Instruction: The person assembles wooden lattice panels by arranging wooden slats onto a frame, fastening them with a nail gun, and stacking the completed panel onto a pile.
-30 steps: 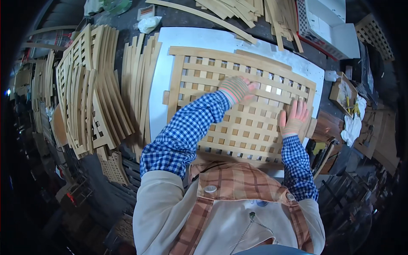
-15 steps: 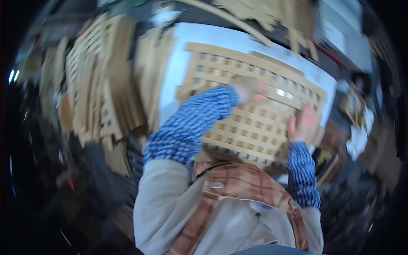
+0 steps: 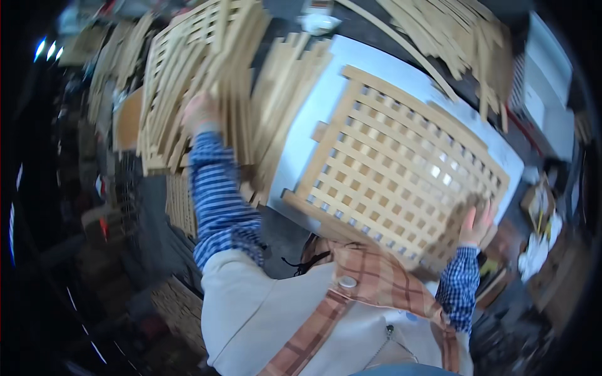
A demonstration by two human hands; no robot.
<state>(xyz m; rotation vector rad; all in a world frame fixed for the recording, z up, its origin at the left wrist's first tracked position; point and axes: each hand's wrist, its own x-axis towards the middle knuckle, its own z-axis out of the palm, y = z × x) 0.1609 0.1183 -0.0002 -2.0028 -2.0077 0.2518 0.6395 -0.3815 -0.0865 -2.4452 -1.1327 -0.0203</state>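
Observation:
A square wooden lattice panel (image 3: 376, 182) with a frame round its grid lies tilted on a white board in front of me. My right hand (image 3: 478, 224) rests at the panel's right edge, its thumb apart from the fingers, open. Out to the left, my left hand (image 3: 202, 111) is at a standing stack of lattice panels (image 3: 172, 81). Its fingers are blurred against the wood, and whether they grip a piece cannot be made out. A short wooden block (image 3: 320, 131) pokes out beside the panel's left rail.
Loose wooden slats (image 3: 285, 81) stand between the stack and the white board (image 3: 295, 164). More slats (image 3: 439, 31) and a long curved strip (image 3: 401, 44) lie at the far side. A white box (image 3: 544, 94) is at the far right, with crumpled white plastic (image 3: 540, 247) nearer me.
My left hand has left the lattice panel and reached left to the stack. My right hand stays at the panel's right edge. The view has turned leftward.

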